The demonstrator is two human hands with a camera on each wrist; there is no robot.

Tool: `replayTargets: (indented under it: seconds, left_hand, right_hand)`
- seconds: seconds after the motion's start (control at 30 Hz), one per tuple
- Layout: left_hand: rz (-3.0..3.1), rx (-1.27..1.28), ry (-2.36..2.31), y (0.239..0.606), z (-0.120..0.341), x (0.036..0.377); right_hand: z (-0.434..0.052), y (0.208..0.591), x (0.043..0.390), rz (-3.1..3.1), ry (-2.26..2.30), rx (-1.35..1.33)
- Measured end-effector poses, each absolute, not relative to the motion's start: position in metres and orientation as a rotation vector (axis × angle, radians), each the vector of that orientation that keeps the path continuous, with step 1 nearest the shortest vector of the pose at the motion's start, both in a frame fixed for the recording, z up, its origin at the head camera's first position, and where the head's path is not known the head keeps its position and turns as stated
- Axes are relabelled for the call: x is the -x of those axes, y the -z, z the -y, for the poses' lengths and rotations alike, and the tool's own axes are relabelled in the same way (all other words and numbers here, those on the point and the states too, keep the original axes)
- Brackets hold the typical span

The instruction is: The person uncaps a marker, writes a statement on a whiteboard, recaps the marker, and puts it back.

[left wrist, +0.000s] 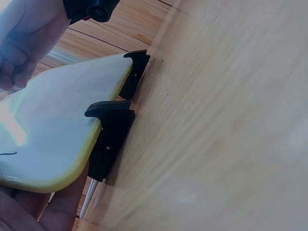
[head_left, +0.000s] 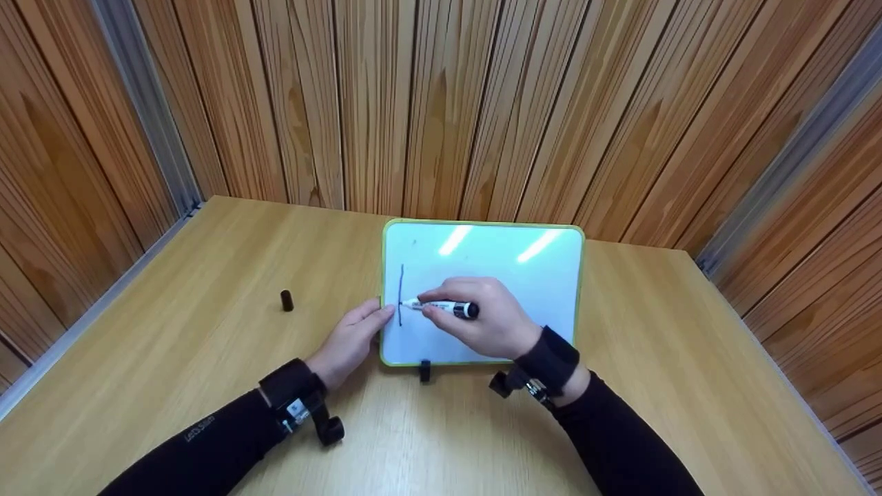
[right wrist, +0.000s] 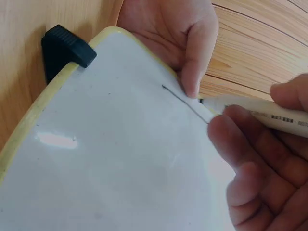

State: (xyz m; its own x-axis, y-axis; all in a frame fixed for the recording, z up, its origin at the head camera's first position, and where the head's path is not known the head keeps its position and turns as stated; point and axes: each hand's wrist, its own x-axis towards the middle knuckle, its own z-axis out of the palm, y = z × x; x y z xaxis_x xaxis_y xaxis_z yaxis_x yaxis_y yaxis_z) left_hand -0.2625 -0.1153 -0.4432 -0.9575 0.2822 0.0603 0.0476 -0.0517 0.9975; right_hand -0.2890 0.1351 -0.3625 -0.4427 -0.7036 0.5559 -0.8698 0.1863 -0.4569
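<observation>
A whiteboard (head_left: 544, 296) with a yellow-green rim leans back on the table, its lower edge in black feet (left wrist: 110, 139). At its left edge my left hand (head_left: 351, 341) grips it, thumb on the front and fingers behind, as the left wrist view shows. My right hand (head_left: 489, 317) pinches an uncapped white marker (head_left: 441, 305) between thumb and fingers. The marker's tip points left, right at a dark upright line (head_left: 401, 282) on the board's left part. In the right wrist view, the dark tip is close to my left thumb (right wrist: 193, 82).
A small black marker cap (head_left: 286, 301) stands on the wooden table (head_left: 227, 289), left of the board. Behind the table rises a wood-plank wall (head_left: 441, 103), with more planks at both sides. A thin white rod (left wrist: 89, 197) shows behind the nearer foot.
</observation>
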Motion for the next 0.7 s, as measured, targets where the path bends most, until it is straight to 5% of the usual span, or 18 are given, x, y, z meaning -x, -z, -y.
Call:
replayTargets:
  seconds: [0.7]
  left_hand:
    - [-2.024,-0.399,-2.168,0.4464,0.1153,0.2648]
  right_hand:
    - [-0.1334,0.3662,0.2913,2.249,-1.082,-1.438]
